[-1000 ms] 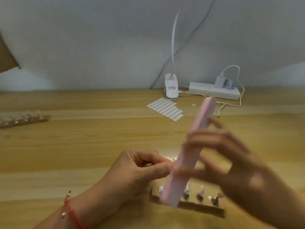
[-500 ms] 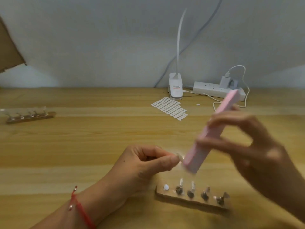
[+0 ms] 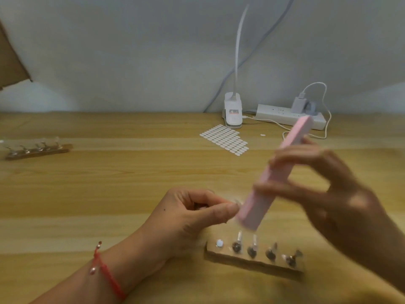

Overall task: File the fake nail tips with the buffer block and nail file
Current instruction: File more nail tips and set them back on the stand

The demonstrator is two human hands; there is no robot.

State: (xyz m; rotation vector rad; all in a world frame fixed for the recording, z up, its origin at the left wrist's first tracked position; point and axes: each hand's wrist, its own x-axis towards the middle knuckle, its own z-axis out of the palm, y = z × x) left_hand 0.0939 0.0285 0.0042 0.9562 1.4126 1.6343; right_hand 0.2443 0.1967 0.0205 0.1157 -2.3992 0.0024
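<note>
Item: pink buffer block [image 3: 276, 173], long and rectangular, held tilted above the bench [image 3: 109, 183], lower end toward the viewer, upper end toward the wall. Its lower end met a small clear nail tip [image 3: 237, 202], blurred.

Hands: the right hand [image 3: 328, 194] gripped the block at mid-length, thumb on the near side and fingers curled over the far side, its outline blurred. The left hand [image 3: 192, 218] pinched the nail tip between thumb and forefinger, the other fingers curled under. A red cord bracelet [image 3: 105, 273] sat on the left wrist.

Just in front of the hands: a brown holder strip [image 3: 254, 261] lay on the bench, with a row of small mounts, some bearing clear tips.

Far left: a second holder strip [image 3: 37, 150], likewise carrying clear tips.

Centre rear: a sheet of white oval stickers [image 3: 224, 139], lying flat.

Against the wall: a white clip lamp base [image 3: 233, 113] with a thin neck rising out of view; beside it a white power strip [image 3: 282, 115] with a charger plug [image 3: 297, 105] and a looping white cable.

Surface: light wooden bench with a long grain.

Room: plain pale grey wall [image 3: 131, 51]; a brown cardboard edge [image 3: 11, 62] at upper left.
</note>
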